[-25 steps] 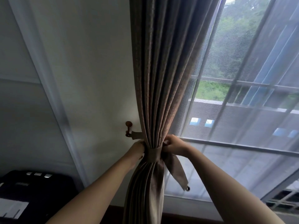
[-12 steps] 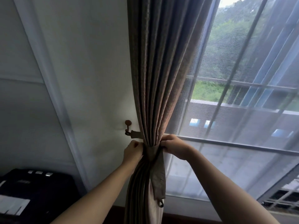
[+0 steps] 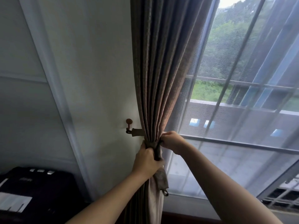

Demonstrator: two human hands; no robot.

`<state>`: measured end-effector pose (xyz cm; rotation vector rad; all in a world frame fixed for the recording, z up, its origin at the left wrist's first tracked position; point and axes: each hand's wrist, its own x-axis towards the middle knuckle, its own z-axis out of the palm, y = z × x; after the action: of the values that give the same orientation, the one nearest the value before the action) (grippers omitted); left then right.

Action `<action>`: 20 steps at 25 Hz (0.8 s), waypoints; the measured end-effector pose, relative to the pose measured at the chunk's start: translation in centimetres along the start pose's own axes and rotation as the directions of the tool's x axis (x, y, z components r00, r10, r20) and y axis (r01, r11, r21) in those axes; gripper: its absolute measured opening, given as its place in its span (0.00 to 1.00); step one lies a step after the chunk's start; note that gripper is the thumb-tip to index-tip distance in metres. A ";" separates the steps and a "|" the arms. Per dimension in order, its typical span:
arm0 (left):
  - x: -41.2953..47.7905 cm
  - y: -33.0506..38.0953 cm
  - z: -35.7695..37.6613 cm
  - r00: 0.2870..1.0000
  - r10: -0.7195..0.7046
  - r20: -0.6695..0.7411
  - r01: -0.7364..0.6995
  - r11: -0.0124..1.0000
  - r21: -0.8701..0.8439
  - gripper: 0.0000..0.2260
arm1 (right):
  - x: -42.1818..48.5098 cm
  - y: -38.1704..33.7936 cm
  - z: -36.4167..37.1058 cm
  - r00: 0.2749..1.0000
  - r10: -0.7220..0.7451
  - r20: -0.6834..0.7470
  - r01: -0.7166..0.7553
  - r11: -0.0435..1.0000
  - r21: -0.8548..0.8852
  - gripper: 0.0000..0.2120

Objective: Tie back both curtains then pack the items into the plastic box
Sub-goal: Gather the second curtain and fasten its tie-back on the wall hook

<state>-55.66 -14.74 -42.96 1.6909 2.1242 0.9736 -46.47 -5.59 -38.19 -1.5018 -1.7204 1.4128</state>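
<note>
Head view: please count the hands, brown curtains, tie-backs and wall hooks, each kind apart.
hands: 2, left hand and right hand
curtain: 1
tie-back: 1
hook: 1
total: 5

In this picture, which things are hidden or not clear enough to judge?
1. Head view: how the strap runs behind the curtain is hidden by the folds, the left hand and the right hand.
2. The left hand's fingertips are curled out of sight round the fabric.
3. The dark object at lower left is cut off by the edge and too dark to identify.
4. The second curtain and the plastic box are outside the frame.
</note>
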 end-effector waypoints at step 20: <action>0.2 0.0 -5.1 0.965 0.136 0.226 -0.220 0.888 0.404 0.14 | -1.2 -2.2 1.8 0.874 -0.371 -0.314 0.305 0.922 -0.239 0.29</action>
<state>-58.68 -16.24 -39.16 2.1163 2.1898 0.3696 -48.66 -7.11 -36.59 -1.3550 -1.8040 0.7680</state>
